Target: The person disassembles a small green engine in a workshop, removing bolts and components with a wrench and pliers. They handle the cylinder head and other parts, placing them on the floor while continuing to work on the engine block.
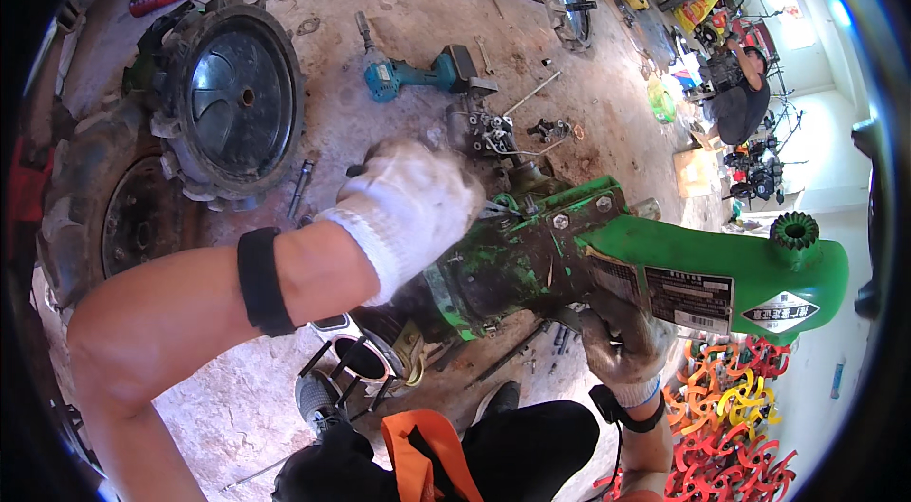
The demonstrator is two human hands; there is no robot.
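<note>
Head view: green-painted, grease-darkened long metal machine housing (664, 251) lies between both hands — white-gloved left hand (410, 208) blurred by its left part, cannot tell whether the fingers are apart or together; grey-soiled gloved right hand (624, 339) at its lower edge, fingers bent, clamping unclear — with a teal cordless power tool (413, 75) beyond, on the stained concrete floor (527, 32)

left hand (410, 208) blurred, left arm (180, 317) cut off below
</note>
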